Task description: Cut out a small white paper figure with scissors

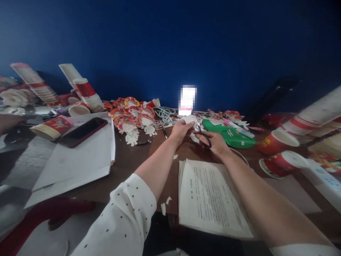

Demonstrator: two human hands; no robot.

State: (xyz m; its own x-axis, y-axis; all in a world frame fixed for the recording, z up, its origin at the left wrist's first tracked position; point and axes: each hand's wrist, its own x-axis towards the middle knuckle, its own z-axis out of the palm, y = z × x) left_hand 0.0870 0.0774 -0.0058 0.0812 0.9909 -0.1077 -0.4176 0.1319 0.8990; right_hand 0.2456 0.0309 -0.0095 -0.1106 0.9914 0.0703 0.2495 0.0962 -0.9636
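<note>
Near the middle of the table my left hand (180, 131) pinches a small piece of white paper (192, 119) between thumb and fingers. My right hand (214, 143) grips black-handled scissors (207, 138), with the blades toward that paper. The exact place where the blades meet the paper is too small to make out. Just right of my hands lies a green flat piece (234, 137) with a pen-like stick (241, 128) and white scraps on it. Below my wrists an open printed booklet (210, 195) lies at the table's front edge.
Red and white paper crafts (131, 115) are heaped left of my hands. A dark phone (84, 132) and a tipped cup (53, 128) lie on white boards. Stacked paper cups (89, 94) stand behind. More cups (278, 142) and a power strip (323, 181) are at right. Another person's hand (9, 122) shows far left.
</note>
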